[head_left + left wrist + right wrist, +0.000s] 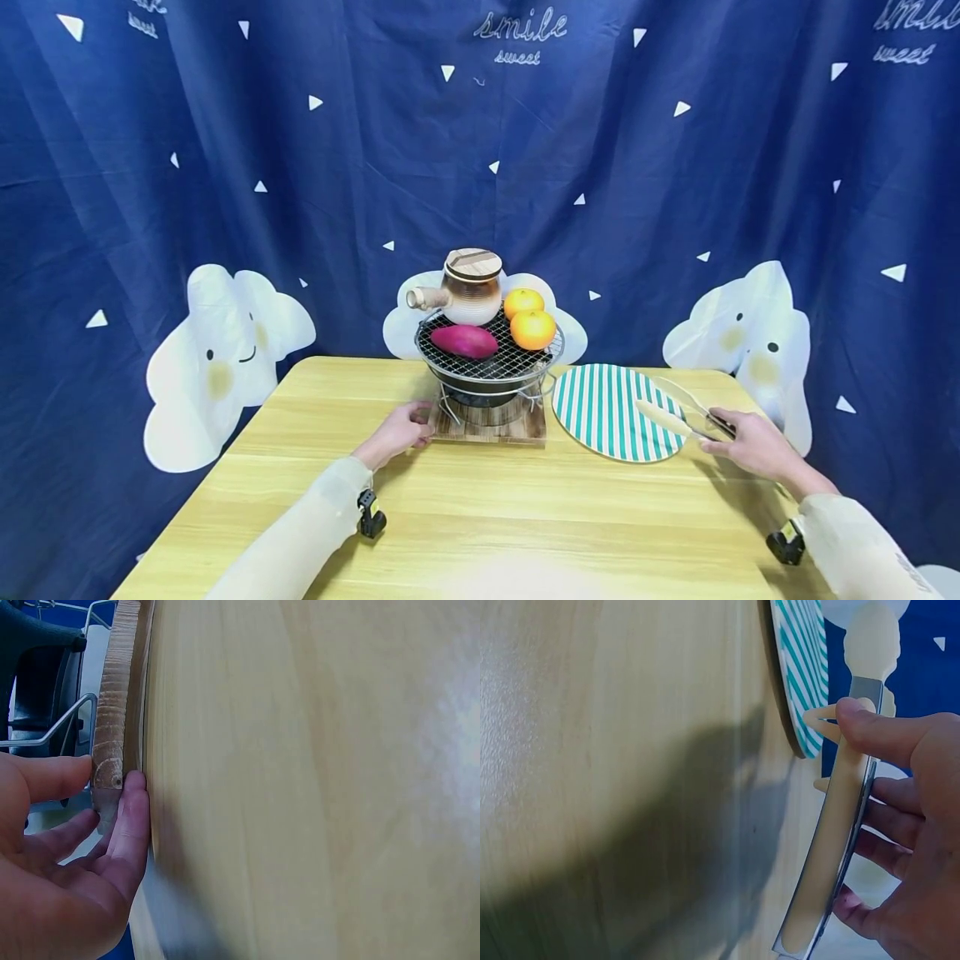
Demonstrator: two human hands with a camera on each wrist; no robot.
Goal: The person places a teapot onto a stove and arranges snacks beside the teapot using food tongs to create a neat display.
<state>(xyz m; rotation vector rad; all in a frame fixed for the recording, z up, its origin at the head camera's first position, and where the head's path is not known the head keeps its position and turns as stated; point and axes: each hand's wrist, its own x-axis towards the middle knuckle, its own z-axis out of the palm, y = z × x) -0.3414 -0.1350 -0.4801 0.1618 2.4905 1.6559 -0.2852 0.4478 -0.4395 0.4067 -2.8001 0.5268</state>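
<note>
Table (465, 517): pale wood, blue cloud-print curtain (225, 167) hanging behind its far edge.

Striped mat (603, 408): round, green and white, flat near the table's far right corner. Just beside the grill's base.

Grill (489, 358): small round wire-topped stove at the middle of the far edge, standing on a wooden board (491, 425). On the mesh: a clay pot (468, 290) with a wooden lid at the back left, two oranges (528, 321) at the back right, a purple sweet potato (463, 340) at the front left.

Tongs (678, 412): lying over the right edge of the mat, tips pointing left toward the grill, handle end toward the table's right edge.

My right hand (750, 443): curled round the handle end of the tongs, thumb pressed on the upper arm, fingers wrapped underneath. Tongs' arms look slightly parted, though the far tips are hard to read.

My left hand (397, 432): fingers nearly straight, relaxed, fingertips (135, 787) touching the left front corner of the board. Thumb rests on the board's top edge; nothing gripped.
</note>
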